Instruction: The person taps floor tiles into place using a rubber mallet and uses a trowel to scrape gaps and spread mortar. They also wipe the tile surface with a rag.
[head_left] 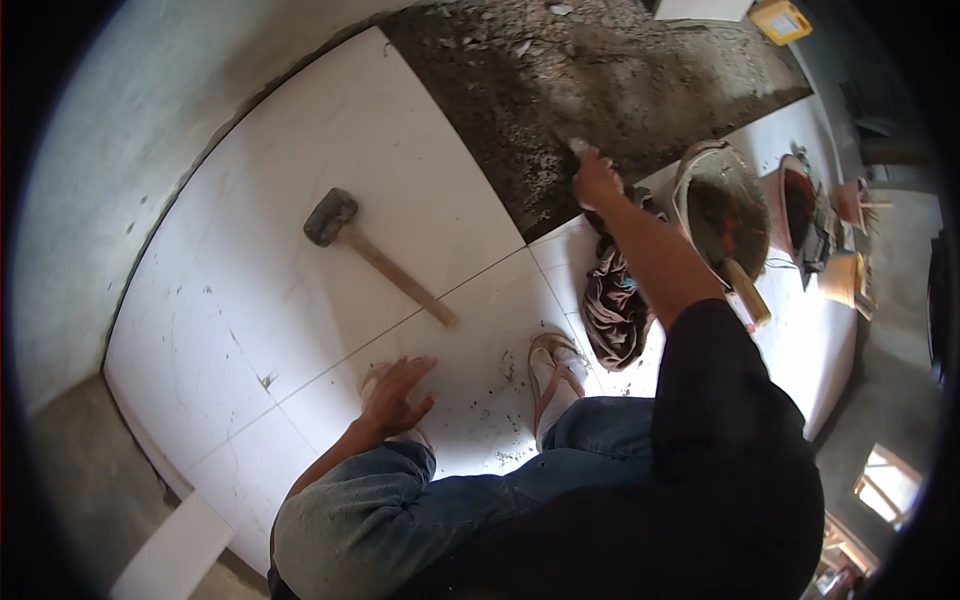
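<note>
My left hand point(398, 392) is over the white tiles point(180, 310) near my left foot, fingers apart and empty. A mallet with a black head point(330, 216) and wooden handle lies on the tiles ahead of it. My right hand point(598, 180) reaches forward to the edge of the rough, dark grey bed point(640, 70), closed on a small pale object point(580, 145) that I cannot make out. Beneath my right arm lies a crumpled maroon cloth point(612, 318), beside a large bucket point(725, 215) with a wooden-handled tool point(746, 290) in or against it.
A smaller reddish bucket point(783, 215) and wooden-handled items point(843, 275) stand at the right. A yellow jug point(779, 20) sits at the far top right near a white slab point(700, 8). A plastered wall point(120, 160) borders the tiles on the left. My sandalled feet point(555, 375) are below.
</note>
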